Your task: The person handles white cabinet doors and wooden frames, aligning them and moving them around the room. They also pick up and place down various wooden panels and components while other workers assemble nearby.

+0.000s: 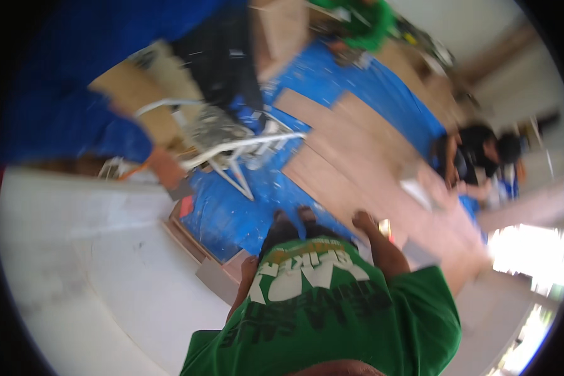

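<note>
Your left hand (249, 266) hangs low beside your left hip, the arm running straight down along your green shirt; the fingers are blurred, so their pose cannot be told. Your right arm is bare below the short sleeve and stretches forward and down, elbow nearly straight. Your right hand (362, 220) seems loosely curled with nothing visibly in it. Both feet show below.

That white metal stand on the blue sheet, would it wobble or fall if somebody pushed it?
The white metal stand looks stiff, with thin tube legs spread wide, so it would probably slide on the blue sheet before tipping. It seems light for its size, being mostly open frame. The picture is blurred, so whether anything weighs it down is unclear.
</note>
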Demonstrator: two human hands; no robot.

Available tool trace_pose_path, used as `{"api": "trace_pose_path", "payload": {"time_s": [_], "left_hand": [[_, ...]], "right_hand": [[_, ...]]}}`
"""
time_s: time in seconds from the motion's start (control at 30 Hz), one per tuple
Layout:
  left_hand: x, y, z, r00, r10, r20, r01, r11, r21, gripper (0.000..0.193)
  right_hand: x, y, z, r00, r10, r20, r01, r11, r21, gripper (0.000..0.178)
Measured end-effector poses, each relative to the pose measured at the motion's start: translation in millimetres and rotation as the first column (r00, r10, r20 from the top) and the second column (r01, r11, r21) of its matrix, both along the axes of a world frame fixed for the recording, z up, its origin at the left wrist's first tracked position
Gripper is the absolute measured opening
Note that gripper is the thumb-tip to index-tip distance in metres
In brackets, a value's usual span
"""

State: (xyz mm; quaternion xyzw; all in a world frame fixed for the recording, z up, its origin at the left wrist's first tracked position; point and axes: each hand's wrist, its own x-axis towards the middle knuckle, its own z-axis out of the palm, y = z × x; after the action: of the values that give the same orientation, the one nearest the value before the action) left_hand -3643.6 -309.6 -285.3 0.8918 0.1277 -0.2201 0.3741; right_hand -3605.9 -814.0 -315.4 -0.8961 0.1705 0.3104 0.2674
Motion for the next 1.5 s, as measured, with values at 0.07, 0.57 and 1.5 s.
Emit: {"api": "trace_pose_path", "payload": {"time_s": [0.07, 0.57, 1.5], "left_hand": [[33, -13, -20, 0.986, -0.156, -0.055, 0.155, 0.988, -0.025, 0.027], [266, -57, -47, 0.841, -0.534, -0.079, 0.505, 0.83, -0.237, 0.035], [354, -404, 59, 0.965, -0.153, -0.213, 0.132, 0.985, -0.109, 0.035]], "right_hand": [[-33, -14, -37, 0.94, -0.243, 0.24, 0.257, 0.966, -0.027, 0.035], [-24, 42, -3, 0.714, -0.684, 0.15, 0.688, 0.725, 0.03, 0.029], [93, -306, -7, 0.797, -0.591, 0.127, 0.59, 0.806, 0.052, 0.032]]}}
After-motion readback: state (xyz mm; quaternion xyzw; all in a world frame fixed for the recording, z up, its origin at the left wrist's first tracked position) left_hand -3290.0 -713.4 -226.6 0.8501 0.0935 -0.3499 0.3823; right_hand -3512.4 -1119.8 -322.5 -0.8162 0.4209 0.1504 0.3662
